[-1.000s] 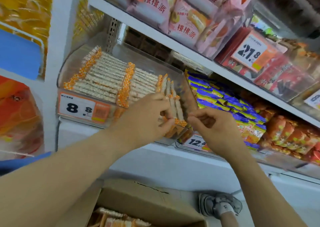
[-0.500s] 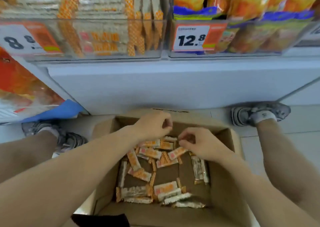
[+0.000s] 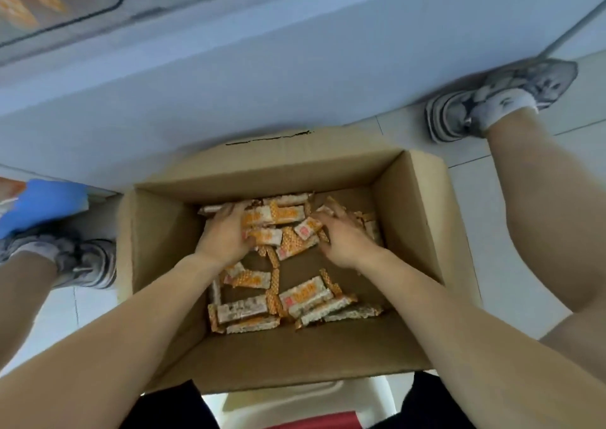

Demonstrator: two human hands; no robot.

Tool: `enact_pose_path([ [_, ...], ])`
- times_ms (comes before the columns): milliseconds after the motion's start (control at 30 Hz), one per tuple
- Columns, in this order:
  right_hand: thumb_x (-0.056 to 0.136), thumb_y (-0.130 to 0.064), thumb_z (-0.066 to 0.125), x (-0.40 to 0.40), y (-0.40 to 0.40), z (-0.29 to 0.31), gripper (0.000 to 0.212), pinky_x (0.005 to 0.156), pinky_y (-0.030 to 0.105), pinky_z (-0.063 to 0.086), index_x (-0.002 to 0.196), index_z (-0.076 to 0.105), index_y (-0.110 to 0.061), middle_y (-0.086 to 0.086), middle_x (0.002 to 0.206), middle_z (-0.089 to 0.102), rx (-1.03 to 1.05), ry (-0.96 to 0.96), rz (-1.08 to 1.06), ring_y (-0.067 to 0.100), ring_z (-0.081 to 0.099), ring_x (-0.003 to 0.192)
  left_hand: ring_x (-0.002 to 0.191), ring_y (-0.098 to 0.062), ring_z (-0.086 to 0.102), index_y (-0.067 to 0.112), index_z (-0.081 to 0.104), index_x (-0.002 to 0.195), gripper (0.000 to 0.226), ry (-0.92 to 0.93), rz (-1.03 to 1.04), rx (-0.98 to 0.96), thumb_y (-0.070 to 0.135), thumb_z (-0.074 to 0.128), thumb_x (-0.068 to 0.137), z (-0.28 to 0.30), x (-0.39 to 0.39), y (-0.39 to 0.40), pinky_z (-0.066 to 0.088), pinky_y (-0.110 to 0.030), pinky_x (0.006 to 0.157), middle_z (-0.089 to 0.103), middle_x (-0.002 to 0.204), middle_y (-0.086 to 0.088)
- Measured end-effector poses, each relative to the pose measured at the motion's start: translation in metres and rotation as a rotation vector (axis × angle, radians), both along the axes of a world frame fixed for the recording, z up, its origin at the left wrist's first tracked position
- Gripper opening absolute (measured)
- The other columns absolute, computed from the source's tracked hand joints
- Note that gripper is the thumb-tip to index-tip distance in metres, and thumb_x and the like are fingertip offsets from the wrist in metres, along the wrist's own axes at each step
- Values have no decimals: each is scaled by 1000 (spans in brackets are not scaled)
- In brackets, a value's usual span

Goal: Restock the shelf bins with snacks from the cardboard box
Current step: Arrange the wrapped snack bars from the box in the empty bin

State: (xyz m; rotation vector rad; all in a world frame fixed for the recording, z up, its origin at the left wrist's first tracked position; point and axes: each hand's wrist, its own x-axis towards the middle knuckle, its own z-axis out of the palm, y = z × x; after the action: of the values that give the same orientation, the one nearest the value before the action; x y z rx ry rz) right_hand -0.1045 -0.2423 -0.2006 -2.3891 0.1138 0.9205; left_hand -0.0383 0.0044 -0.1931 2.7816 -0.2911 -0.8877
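1. Down inside the cardboard box (image 3: 410, 219), on the floor below the shelf bins (image 3: 59, 5), lie the loose snack bars (image 3: 305, 297).
2. From the head view, the left hand (image 3: 226, 235) and right hand (image 3: 341, 241) curl round a heap of bars (image 3: 278, 222) at the far wall, scooping it between them.
3. Bars look light, slick-wrapped and probably brittle: gather them flat by their long sides, squeezing gently.

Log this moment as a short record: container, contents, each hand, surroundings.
container: open brown cardboard box on the floor, between the person's feet
contents: loose orange-and-white wrapped snack bars scattered on its bottom
left hand: inside the box, on the far heap of bars
right hand: inside the box, on the same heap
surroundings: pale shelf base behind the box; grey sneakers either side
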Motion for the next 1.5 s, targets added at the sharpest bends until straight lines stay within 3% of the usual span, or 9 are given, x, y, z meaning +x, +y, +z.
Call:
enact_pose_path([
  [233, 96, -25, 63, -3, -5, -25, 79, 121, 42, 23, 157, 15, -40, -3, 167, 5, -11, 48, -63, 33, 14, 152, 138, -31, 41, 19, 32, 152, 83, 81, 157, -77, 29, 78, 84, -26, -24, 3, 40, -43, 110, 46, 147, -9],
  [433, 99, -28, 58, -8, -1, -28, 68, 121, 43, 25, 157, 22, -35, 10, 167, 10, -54, 190, -21, 36, 16, 152, 118, -29, 57, 19, 60, 127, 45, 87, 132, -41, 41, 70, 89, -29, -43, 4, 49, -42, 96, 64, 124, -7],
  [567, 97, -28, 63, -18, 12, -29, 68, 121, 44, 28, 155, 28, -31, 14, 166, 10, -64, 271, 9, 37, 20, 151, 121, -32, 56, 8, 60, 129, 50, 255, 47, -26, 45, 63, 95, -21, -51, -6, 49, -36, 95, 59, 131, -14],
  [733, 90, -37, 73, -22, 19, -24, 41, 106, 39, 42, 124, 56, -22, 9, 150, 32, -110, 196, 28, 33, 42, 134, 79, -22, 63, 15, 64, 99, 25, 302, 110, -128, 39, 66, 93, -8, -62, -3, 42, -30, 59, 69, 92, -7],
  [900, 83, -37, 81, -8, 10, -2, 35, 78, 31, 44, 105, 57, -27, 2, 120, 60, 17, 198, -51, 22, 58, 107, 91, -18, 60, 16, 54, 121, 39, 212, 226, -180, 37, 69, 92, 16, -57, 9, 49, -30, 72, 63, 113, -4],
  [1133, 85, -23, 79, 19, -20, 63, 30, 75, 32, 54, 113, 67, -24, -5, 99, 71, 245, -7, -228, 15, 68, 86, 108, -17, 64, 25, 44, 141, 68, 401, 380, -362, 55, 63, 84, 47, -45, 29, 53, -40, 95, 65, 125, 1],
  [1233, 85, -17, 78, 16, -25, 84, 25, 77, 45, 58, 108, 68, -20, 3, 87, 74, 392, -46, -325, 15, 68, 72, 92, -12, 65, 23, 61, 126, 31, 266, 273, -407, 28, 65, 96, 62, -45, 22, 55, -36, 85, 69, 106, 7],
  [1400, 84, -4, 77, 4, -26, 114, 33, 82, 41, 62, 115, 65, -5, 15, 103, 75, 708, 128, -344, 33, 75, 87, 107, -13, 66, 21, 66, 128, 62, 138, 239, -451, 48, 83, 76, 90, -41, 16, 53, -34, 94, 68, 121, 9],
  [1500, 83, -3, 77, 1, -21, 121, 35, 82, 39, 62, 114, 62, 1, 17, 106, 74, 801, 129, -380, 38, 74, 90, 88, -17, 74, 17, 64, 126, 44, 274, 259, -631, 19, 80, 85, 113, -42, 6, 62, -35, 78, 70, 113, 1],
])
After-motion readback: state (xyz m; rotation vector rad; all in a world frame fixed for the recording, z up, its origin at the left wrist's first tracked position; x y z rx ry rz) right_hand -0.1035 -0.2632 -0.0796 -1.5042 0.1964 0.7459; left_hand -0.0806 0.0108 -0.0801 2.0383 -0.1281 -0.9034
